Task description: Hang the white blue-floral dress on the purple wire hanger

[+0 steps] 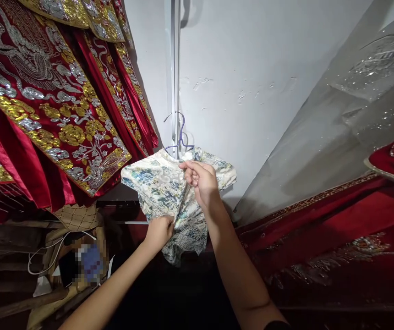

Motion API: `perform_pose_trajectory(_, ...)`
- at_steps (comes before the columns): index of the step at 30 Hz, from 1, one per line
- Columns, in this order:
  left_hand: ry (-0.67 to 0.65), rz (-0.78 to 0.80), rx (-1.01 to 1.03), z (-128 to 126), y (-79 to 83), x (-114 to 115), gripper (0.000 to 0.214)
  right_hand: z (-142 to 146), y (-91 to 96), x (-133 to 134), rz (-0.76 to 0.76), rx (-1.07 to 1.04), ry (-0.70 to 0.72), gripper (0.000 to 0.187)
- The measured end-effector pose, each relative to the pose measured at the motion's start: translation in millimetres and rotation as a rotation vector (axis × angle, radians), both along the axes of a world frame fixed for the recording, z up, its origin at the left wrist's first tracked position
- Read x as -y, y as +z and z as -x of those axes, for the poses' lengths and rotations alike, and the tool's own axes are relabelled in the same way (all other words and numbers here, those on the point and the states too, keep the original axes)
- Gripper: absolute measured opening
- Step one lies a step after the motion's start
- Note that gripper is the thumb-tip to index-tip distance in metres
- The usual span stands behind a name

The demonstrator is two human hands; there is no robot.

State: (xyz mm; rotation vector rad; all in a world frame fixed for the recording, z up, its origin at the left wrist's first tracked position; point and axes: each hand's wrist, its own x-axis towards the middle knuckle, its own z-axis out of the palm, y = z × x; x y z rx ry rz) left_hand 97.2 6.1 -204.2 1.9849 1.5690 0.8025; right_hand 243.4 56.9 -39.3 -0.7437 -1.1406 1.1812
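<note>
A cream short-sleeved blouse with a blue and green floral pattern hangs on a purple hanger in front of me. My left hand is closed on the blouse's front, low along its opening edge. Higher up, just under the neckline, the fingers of my right hand are pinched together at the front edge. Whether cloth or a small fastening lies between those fingertips is hidden.
A vertical metal pole runs down the white wall behind the hanger. Red embroidered garments with gold and silver sequins hang at left. Sheer sparkly fabric and red cloth fill the right side. A white cable lies lower left.
</note>
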Motion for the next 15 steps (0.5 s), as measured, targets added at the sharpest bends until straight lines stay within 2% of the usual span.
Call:
perform_pose_trajectory(2, -0.004, -0.008, -0.009, -1.1, 13.7, -2.2, 0.015, -3.3, 4.0, -0.1, -0.049, 0.008, -0.028, 0.026)
perform_pose_trajectory(3, -0.018, -0.037, 0.028, -2.6, 25.5, -2.7, 0.011, -5.4, 6.3, 0.5, -0.074, 0.022, -0.035, 0.026)
perform_pose_trajectory(4, -0.037, -0.087, 0.102, -4.3, 40.5, -3.1, 0.012, -7.2, 7.8, 1.8, -0.093, 0.045, -0.028, 0.026)
perform_pose_trajectory(7, -0.059, -0.361, 0.427, -8.4, 96.9, -7.5, 0.038, -9.1, 6.5, 10.1, -0.099, 0.125, 0.036, 0.025)
perform_pose_trajectory(8, -0.036, -0.46, 0.469, -8.9, 115.3, -10.7, 0.04, -8.4, 4.5, 13.4, -0.097, 0.146, 0.052, 0.025)
perform_pose_trajectory(10, -0.022, -0.56, 0.392, -9.1, 144.5, -19.1, 0.032, -6.4, -0.2, 18.2, -0.104, 0.171, 0.053, 0.025)
perform_pose_trajectory(12, -0.017, -0.591, 0.266, -9.5, 160.4, -26.7, 0.021, -4.7, -5.2, 17.7, -0.117, 0.196, 0.04, 0.024)
perform_pose_trajectory(15, -0.014, -0.609, 0.182, -10.4, 167.2, -29.8, 0.015, -4.7, -17.9, 5.9, -0.116, 0.26, 0.015, 0.025)
